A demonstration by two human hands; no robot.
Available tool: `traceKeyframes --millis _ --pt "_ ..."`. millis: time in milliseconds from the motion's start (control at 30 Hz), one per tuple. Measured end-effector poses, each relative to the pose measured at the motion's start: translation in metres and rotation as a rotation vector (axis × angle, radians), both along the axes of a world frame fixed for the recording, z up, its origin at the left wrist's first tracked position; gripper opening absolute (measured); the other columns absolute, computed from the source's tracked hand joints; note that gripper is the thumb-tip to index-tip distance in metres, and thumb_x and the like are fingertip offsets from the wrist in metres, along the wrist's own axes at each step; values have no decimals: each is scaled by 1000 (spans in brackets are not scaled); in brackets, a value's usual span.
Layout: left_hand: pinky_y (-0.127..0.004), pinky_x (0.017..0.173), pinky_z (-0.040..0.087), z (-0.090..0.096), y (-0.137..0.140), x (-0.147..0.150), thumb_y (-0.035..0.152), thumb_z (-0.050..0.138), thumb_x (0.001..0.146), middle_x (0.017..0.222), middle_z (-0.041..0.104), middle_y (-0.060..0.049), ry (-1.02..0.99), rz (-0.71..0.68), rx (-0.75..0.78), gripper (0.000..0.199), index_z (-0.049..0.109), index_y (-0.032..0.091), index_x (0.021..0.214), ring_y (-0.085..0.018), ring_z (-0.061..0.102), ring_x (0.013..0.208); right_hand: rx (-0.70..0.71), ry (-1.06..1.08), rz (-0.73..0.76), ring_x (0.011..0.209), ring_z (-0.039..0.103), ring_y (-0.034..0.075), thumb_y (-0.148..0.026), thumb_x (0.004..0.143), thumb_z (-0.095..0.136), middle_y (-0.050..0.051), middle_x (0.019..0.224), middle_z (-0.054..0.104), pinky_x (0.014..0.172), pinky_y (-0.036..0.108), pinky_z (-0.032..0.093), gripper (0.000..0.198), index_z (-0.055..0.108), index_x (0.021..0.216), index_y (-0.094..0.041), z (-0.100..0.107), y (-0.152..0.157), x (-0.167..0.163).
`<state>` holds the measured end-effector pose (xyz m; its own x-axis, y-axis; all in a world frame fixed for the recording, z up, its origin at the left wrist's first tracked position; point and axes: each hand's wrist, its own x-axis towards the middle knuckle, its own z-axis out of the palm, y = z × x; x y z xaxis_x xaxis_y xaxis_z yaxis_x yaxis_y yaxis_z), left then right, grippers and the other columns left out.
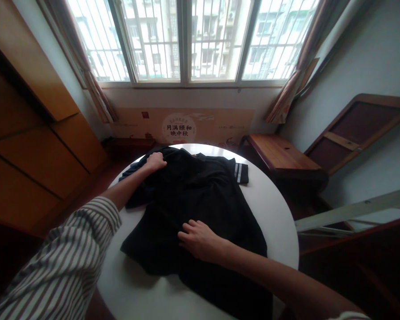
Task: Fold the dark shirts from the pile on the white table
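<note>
Black shirt [216, 195] lies spread, with some creases, over the middle of a round white table [283, 222], its lower edge reaching toward the near side. One short sleeve [242, 173], marked with pale bands, sticks out at the far right; the cloth at the far left is bunched and too dark to read well. The left hand [156, 161] is at the shirt's upper left, its grip clenched on the fabric, with the arm stretched forward in a striped cuff [100, 213]. The right hand [202, 240] rests on the lower middle of the shirt, fingers loosely bent; whether its grip pinches any cloth, I cannot tell. Beyond the table, a printed poster [213, 122] runs along the wall under a barred window [210, 44], with a curtain at either side. An orange-brown cabinet [46, 146] stands to the left. Off to the right are a low wooden stand [283, 151] and, near it, a tilted wooden panel [363, 129] by the wall.
</note>
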<state>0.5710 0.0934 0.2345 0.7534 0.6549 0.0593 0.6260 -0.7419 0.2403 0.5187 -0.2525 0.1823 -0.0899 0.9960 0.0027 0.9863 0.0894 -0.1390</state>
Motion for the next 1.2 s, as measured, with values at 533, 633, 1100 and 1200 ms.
traceKeyframes --millis 533,633,1100,1200 --pt "-38 91 50 -1 38 22 51 79 69 121 65 -22 -142 54 -222 62 59 11 112 -35 63 113 -77 521 -198 57 53 9 -39 94 57 -1 66 63 55 20 40 32 71 83 -13 46 27 113" --pt "-39 94 49 -6 36 23 41 83 64 125 63 -21 -151 30 -250 65 58 12 116 -37 61 116 165 284 -569 76 62 16 -24 91 58 7 84 69 71 25 46 20 73 86 -11 46 53 192" --pt "-32 94 49 -21 34 34 31 65 82 104 69 -4 -570 -454 -458 34 59 18 113 -20 63 101 165 220 -778 95 67 25 -39 79 75 12 103 72 85 33 52 44 69 116 -17 -8 151 298" --pt "-31 87 53 -20 26 43 36 64 84 104 70 -5 -653 -498 -615 40 57 18 120 -19 65 95 190 216 -763 89 67 19 -31 91 59 8 98 72 82 28 51 23 70 107 -18 -12 155 299"
